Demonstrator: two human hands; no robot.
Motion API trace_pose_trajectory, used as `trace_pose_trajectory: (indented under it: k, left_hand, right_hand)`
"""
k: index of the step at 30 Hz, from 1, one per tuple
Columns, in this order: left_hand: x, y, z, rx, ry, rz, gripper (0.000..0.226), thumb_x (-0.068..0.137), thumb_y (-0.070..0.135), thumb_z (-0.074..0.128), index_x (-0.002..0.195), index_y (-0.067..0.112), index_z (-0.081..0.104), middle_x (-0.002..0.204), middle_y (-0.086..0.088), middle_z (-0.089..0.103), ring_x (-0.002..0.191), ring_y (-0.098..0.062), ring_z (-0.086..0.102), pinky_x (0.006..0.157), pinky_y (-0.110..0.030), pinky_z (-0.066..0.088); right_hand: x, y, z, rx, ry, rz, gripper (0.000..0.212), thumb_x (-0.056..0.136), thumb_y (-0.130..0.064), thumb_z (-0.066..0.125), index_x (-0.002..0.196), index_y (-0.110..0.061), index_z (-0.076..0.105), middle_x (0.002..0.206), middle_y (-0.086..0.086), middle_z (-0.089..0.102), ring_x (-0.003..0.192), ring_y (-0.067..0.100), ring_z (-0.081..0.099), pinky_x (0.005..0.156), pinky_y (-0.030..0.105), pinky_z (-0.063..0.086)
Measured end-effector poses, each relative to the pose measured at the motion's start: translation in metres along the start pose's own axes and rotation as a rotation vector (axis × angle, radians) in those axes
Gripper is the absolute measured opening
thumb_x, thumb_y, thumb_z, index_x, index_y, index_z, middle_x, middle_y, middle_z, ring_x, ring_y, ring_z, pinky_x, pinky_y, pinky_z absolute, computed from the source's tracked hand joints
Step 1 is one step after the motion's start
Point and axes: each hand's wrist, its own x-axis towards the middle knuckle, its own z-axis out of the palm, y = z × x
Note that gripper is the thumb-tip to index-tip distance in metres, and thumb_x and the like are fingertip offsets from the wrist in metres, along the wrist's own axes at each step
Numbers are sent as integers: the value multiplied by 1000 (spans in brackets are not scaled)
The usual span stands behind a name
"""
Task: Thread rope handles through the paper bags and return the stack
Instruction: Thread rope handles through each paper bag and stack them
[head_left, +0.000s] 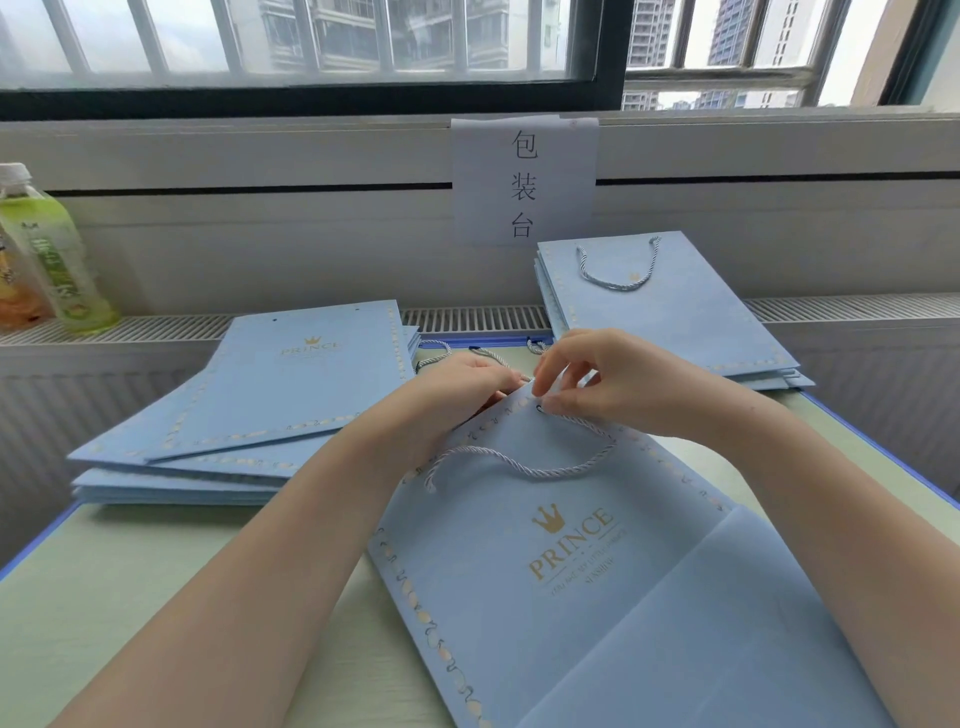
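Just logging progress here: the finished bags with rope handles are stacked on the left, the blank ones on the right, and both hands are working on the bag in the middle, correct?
Not quite: the head view shows the piles swapped. The finished stack, topped by a bag with a rope handle, lies on the right; the blank stack lies on the left. Both the left hand and right hand do work at the middle bag.

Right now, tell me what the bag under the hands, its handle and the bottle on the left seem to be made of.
Bag: matte light-blue paper or thin card, judging by its crisp flat folds; the gold crown and lettering look like foil.
Handle: twisted pale cord, strands visible, probably a synthetic fibre.
Bottle: clear plastic, it seems, with green liquid showing through and a white cap.
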Motion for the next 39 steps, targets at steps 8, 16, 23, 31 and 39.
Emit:
trace_pose_trajectory:
  k: [8, 16, 23, 31, 39]
  left_hand:
    - [2, -2, 0, 14, -67, 56, 44, 65, 54, 66, 95, 22, 74, 104, -4, 71, 100, -24, 65, 92, -41, 50]
    - [3, -6, -11, -290, -248, -11, 28, 95, -4, 40, 105, 1, 65, 85, -12, 68, 65, -18, 66, 61, -23, 53]
    - [-2, -3, -20, -302, -396, -62, 34, 87, -13, 45, 109, 4, 64, 74, -7, 70, 49, -11, 63, 44, -17, 50]
    - [-2, -1, -15, -177, -272, -38, 38, 82, -17, 49, 76, 10, 74, 65, -5, 68, 46, -13, 59, 44, -19, 45]
    - [-3, -1, -10, -23, -77, -42, 24, 92, 4, 51, 80, 12, 71, 57, -2, 58, 39, -8, 47, 38, -14, 36]
  right_hand:
    - [2, 0, 5, -78, 67, -45, 11, 81, -20, 70, 83, -25, 61, 88, -12, 54, 73, 11, 54, 64, 10, 40]
    - [-3, -8, -1, -38, 87, -32, 6, 84, -23, 68, 86, -18, 65, 74, -15, 52, 64, -7, 51, 62, 8, 39]
    - [-3, -11, 0, -10, 99, -47, 6, 87, -27, 64, 81, -24, 63, 74, -15, 57, 68, -5, 51, 61, 8, 38]
    - [-2, -9, 2, 53, 43, -58, 6, 86, -26, 66, 83, -21, 66, 65, -29, 56, 65, -4, 52, 62, 8, 39]
    - [-1, -4, 9, -132, -105, -25, 19, 83, -19, 68, 76, -33, 57, 98, -7, 54, 85, 3, 56, 79, 27, 48]
